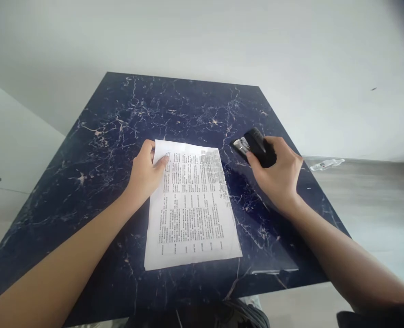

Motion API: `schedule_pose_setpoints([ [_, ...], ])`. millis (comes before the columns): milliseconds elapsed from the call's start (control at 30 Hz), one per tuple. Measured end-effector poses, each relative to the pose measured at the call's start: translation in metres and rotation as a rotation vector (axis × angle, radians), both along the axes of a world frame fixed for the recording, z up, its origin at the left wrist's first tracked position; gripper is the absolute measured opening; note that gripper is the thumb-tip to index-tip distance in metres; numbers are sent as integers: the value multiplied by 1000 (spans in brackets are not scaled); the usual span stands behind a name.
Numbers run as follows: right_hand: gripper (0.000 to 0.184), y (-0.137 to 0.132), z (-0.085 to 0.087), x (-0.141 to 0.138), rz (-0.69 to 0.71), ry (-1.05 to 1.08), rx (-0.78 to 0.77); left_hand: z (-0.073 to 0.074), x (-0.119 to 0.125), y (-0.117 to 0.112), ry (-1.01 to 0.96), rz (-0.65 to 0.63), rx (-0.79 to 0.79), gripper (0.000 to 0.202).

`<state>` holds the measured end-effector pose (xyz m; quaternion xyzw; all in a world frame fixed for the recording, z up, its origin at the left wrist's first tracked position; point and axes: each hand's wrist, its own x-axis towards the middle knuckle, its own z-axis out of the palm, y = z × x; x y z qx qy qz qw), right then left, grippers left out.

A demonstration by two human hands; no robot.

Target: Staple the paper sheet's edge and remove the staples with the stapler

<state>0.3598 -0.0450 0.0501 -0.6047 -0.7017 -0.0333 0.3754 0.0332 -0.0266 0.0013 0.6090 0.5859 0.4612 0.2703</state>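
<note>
Several printed sheets of paper [191, 200], or a single one, lie over the dark table in front of me; the number cannot be made out. My left hand [149, 169] pinches the upper left edge, thumb on top and fingers underneath. To the right of the paper, my right hand [280, 171] is wrapped around a black stapler [256, 143], with its metal front end pointing left toward the paper. A gap separates the stapler from the sheet.
The tabletop [178, 114] is dark blue with white marbled veins. A pale wall [202, 41] stands behind it. A clear plastic piece [327, 164] lies on the floor beyond the table's right edge. A dark transparent sheet [273, 255] seems to lie near the front right.
</note>
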Motion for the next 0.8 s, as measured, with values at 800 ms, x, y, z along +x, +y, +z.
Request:
schedule_pose_setpoints([
  [800,38,-64,1,1,497,-102,-538,-9,-29,25,48,219,189,7],
])
